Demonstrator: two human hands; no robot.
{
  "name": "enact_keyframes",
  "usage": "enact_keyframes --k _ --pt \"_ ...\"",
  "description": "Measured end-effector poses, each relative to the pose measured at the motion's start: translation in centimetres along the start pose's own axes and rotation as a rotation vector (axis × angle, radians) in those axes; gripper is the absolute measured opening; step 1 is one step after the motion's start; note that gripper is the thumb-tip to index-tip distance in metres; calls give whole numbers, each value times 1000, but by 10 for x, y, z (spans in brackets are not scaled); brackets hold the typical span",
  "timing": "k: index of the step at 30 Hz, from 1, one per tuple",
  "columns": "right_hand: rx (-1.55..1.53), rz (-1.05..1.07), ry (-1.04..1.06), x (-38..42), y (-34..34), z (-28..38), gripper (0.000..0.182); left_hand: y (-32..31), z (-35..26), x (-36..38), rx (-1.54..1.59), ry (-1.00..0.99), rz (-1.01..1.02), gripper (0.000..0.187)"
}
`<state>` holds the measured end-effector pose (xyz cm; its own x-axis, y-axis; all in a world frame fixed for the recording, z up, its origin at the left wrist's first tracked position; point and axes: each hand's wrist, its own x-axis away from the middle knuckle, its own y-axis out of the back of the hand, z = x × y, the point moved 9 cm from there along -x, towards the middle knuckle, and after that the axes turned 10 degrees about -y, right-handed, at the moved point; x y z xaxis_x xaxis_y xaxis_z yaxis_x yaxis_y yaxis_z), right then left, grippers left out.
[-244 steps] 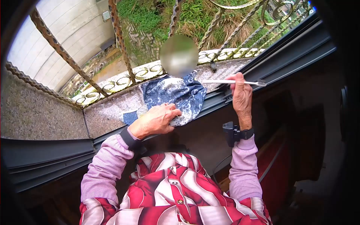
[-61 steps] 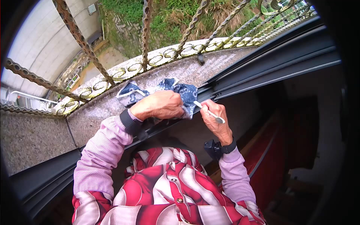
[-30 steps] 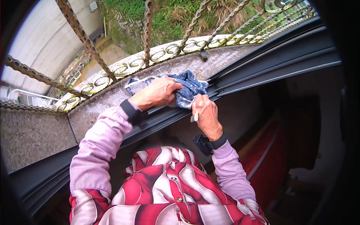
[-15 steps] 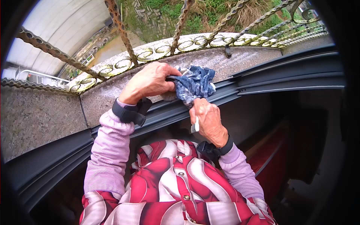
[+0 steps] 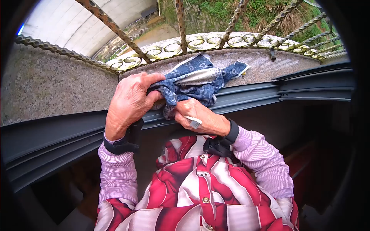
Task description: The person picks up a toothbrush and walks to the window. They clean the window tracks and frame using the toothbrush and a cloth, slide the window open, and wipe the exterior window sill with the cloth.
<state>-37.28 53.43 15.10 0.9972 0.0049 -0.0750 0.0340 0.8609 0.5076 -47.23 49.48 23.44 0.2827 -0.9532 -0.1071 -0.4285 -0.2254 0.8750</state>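
A crumpled blue and white cloth (image 5: 196, 82) lies over the stone sill (image 5: 266, 63) and the dark window track (image 5: 246, 92). My left hand (image 5: 133, 98) pinches the cloth's left end between thumb and fingers. Just to the right, my right hand (image 5: 202, 117) is closed at the cloth's lower edge, its fingertips partly hidden by the fabric. A small white brush (image 5: 194, 121) with grey bristles is tucked in my right hand, its bristle end sticking out toward me. The cloth's right end is spread out flat on the sill.
Rusty twisted metal bars (image 5: 181, 27) rise beyond the sill from a pale, scroll-patterned rail (image 5: 171, 47). A black hook (image 5: 273, 54) stands at the rail's right part. Grass (image 5: 254, 17) and a light roof (image 5: 73, 27) lie outside, below.
The view has shifted left. Both hands have moved left along the track, closer together, and the bunched cloth has opened out, its right part now trailing over the sill.
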Motion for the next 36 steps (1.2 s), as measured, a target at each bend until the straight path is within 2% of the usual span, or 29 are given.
enact_keyframes --k 3,5,7,8,9,11,13,15,16,17,18,19,21,24,25,26,29,31,33,34,35,36 --pt "166 -1 212 -15 -16 10 18 8 11 18 -36 55 -29 32" --pt "-17 59 159 -34 -22 1 19 13 19 26 -87 115 -43 33" --pt "64 110 250 -42 -34 6 19 14 15 29 -222 109 -72 33" --pt "68 94 308 -45 -42 8 19 14 12 29 -287 101 -88 32" --pt "243 -57 457 -43 -45 21 17 13 11 30 -361 105 -95 32" --pt "-116 84 110 -63 -76 0 17 8 5 34 -493 99 -108 32" --pt "-130 -68 144 -61 -94 1 16 3 5 42 -487 65 -145 32" --pt "5 -120 282 -49 -91 13 16 5 -6 48 -368 81 -157 32" --pt "113 -282 465 -34 -78 28 18 11 -12 51 -148 85 -214 32" --pt "227 -205 357 -27 -66 30 19 16 -18 55 71 95 -265 33" --pt "-103 -166 184 -25 -41 25 21 17 -16 59 251 172 -283 32" --pt "-434 -116 7 -22 -26 18 25 19 -19 55 319 158 -303 31" --pt "-603 53 -338 -15 -13 3 32 19 -24 47 445 160 -352 30" --pt "-519 26 -360 -12 9 -19 30 20 -19 28 543 148 -426 27" --pt "-471 54 -273 -11 20 -20 27 22 -16 26 601 150 -455 28" --pt "-449 59 -283 -10 33 -17 27 26 -14 23 637 158 -475 27" --pt "-493 71 -443 -8 41 -17 28 33 -12 23 682 154 -494 27" --pt "-378 138 -317 -15 25 -20 30 34 -12 25 589 116 -468 26" --pt "-378 156 -339 -21 8 -16 29 30 -10 33 566 170 -434 25" --pt "-143 146 -129 -29 3 -3 27 29 -10 38 518 184 -404 25" --pt "-3 41 65 -31 0 17 12 28 -7 43 471 199 -376 26" --pt "-44 54 32 -35 -11 16 10 28 -7 49 368 180 -358 26"
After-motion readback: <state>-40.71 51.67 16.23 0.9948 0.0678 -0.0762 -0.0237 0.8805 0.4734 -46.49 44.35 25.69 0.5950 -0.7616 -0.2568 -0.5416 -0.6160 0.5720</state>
